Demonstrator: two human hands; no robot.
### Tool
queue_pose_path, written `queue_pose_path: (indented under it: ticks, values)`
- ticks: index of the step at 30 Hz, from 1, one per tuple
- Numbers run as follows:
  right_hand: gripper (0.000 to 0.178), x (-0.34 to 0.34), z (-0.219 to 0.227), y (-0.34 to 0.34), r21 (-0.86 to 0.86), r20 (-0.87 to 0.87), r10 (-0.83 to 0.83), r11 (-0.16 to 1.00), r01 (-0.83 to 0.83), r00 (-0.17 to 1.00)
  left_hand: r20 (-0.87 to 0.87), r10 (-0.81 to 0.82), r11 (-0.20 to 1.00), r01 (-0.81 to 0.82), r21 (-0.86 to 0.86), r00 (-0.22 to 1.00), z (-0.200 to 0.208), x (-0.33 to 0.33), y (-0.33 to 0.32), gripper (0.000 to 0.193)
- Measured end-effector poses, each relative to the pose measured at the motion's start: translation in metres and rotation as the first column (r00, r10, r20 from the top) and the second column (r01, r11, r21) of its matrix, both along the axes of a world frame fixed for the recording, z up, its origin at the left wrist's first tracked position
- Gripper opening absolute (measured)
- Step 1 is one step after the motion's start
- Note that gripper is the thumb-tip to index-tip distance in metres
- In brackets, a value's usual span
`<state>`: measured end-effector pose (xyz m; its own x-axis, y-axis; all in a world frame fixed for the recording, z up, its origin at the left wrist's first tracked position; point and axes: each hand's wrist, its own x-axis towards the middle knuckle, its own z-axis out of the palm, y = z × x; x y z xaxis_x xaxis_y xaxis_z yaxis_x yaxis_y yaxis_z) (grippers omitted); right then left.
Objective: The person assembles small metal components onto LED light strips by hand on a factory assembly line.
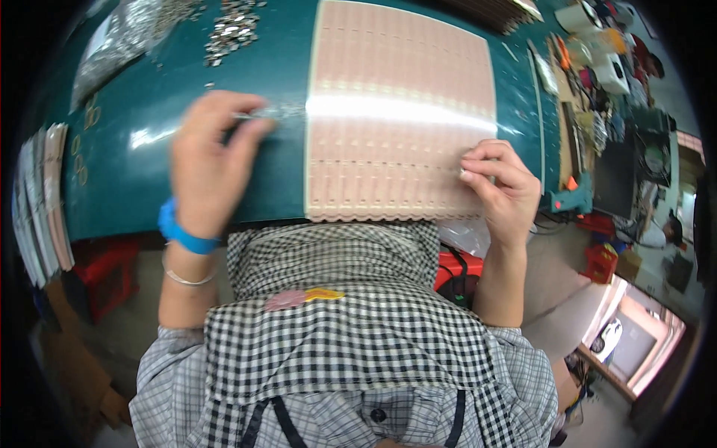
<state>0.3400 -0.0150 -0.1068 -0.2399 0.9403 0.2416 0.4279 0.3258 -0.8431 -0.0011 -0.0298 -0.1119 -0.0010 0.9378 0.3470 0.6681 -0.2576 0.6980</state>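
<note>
A pink sheet (399, 82) with rows of small slots and a scalloped near edge lies on the green tabletop. My left hand (213, 153), with a blue band at the wrist, is raised over the table left of the sheet. Its thumb and fingers close toward each other around a thin silvery piece (243, 116), slightly blurred. At the sheet's right edge, the thumb and fingers of my right hand (504, 183) pinch something small and whitish, mostly hidden by the fingertips. A heap of small shiny metal pieces (231, 33) lies beyond my left hand.
A clear plastic bag (116, 48) sits at the far left, with rubber bands (81, 160) nearer. Stacked sheets (43, 201) stand off the left edge. A teal glue gun (573, 196) and other tools lie at the right. Red stools (108, 272) are below the table.
</note>
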Motion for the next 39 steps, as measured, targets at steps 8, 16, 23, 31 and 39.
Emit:
queue_pose_path:
  ticks: [8,16,23,31,39]
  values:
    - [0.020,0.009,-0.018,-0.003,0.160,0.234,-0.083,0.986,0.046,0.969,-0.170,0.092,0.983,-0.117,-0.141,0.981,-0.017,-0.037,0.003,0.019]
    - [0.020,0.008,-0.015,-0.002,0.225,0.297,-0.108,0.974,0.040,0.949,-0.120,0.129,0.972,-0.149,-0.183,0.984,-0.022,-0.041,0.001,0.015]
    - [0.018,0.004,-0.008,0.002,0.255,0.423,-0.090,0.967,-0.023,0.901,-0.135,0.123,0.984,-0.139,-0.113,0.983,-0.017,-0.032,0.004,0.010]
    - [0.019,-0.003,0.003,0.004,0.126,0.525,-0.065,0.992,-0.002,0.849,-0.012,0.200,0.980,-0.200,-0.001,0.980,-0.012,-0.029,-0.001,0.004]
    - [0.029,0.002,0.026,0.004,-0.004,0.243,-0.092,0.995,0.096,0.966,0.862,-0.024,0.902,0.383,-0.199,0.506,0.013,0.036,-0.016,0.010]
